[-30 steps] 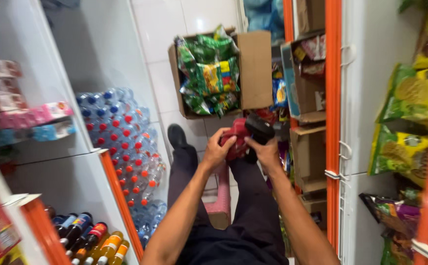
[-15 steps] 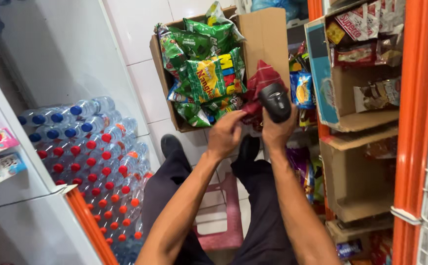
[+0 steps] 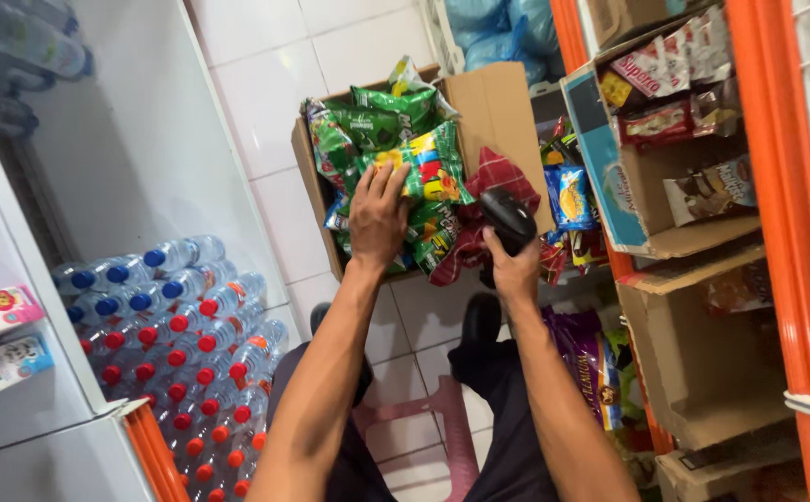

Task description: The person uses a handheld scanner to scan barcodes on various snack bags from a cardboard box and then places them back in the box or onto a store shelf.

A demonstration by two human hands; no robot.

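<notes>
left hand (image 3: 379, 216) lies flat with fingers spread on a green snack bag (image 3: 421, 172) standing in the cardboard box (image 3: 493, 107) propped against the white tiled wall; it presses the bag but has not closed round it. right hand (image 3: 513, 270) is wrapped firmly around a black handheld device (image 3: 507, 218) just beside a red checked cloth (image 3: 498, 177). by the look of it the work is at an early stage: the box is still full, no bag lifted out. packs of bottled water (image 3: 191, 325) sit well apart at the left.
</notes>
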